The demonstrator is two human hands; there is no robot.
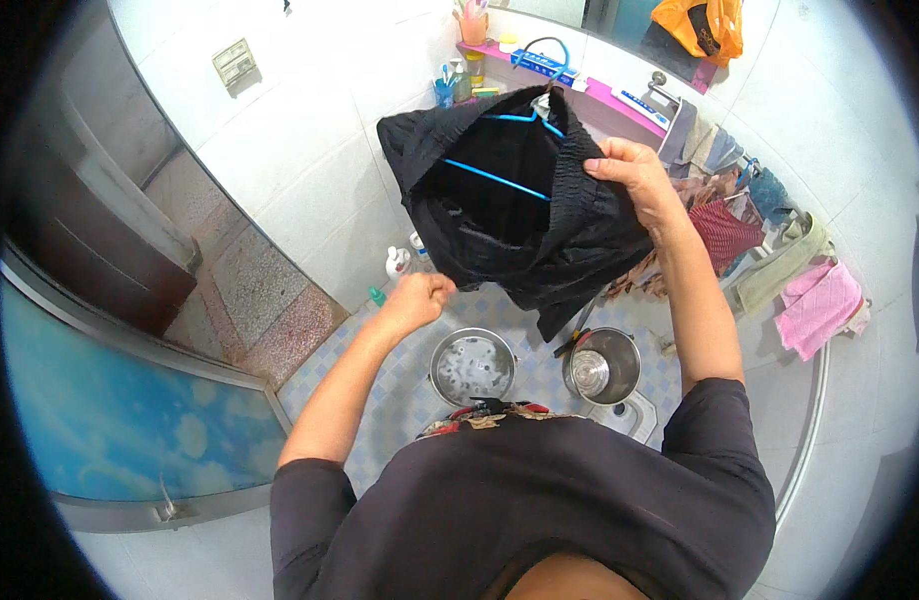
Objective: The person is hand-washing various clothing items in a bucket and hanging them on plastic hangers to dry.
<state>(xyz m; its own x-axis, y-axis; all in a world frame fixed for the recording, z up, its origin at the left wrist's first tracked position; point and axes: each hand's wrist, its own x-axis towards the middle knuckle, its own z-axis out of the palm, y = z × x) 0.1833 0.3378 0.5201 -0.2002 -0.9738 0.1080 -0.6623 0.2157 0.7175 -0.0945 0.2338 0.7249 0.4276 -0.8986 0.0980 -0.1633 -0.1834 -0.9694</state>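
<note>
A black garment with a gathered elastic edge (504, 247) hangs on a blue hanger (497, 180) in front of me, its opening spread towards me. The hanger's hook sticks up above it, near a pink shelf. My right hand (628, 176) pinches the gathered edge on the right between thumb and fingers. My left hand (426, 296) is at the garment's lower left, its fingers curled; whether it grips the cloth there cannot be told. Below, on the tiled floor, stands a metal basin (473, 367) of sudsy water, with a metal bucket (617, 367) to its right.
The pink shelf (613, 97) holds toothpaste boxes, cups and bottles under a mirror. Towels and cloths, among them a pink towel (819, 307), hang on the right. Bottles (397, 262) stand by the left wall. A blue door (144, 405) and doorway lie at left.
</note>
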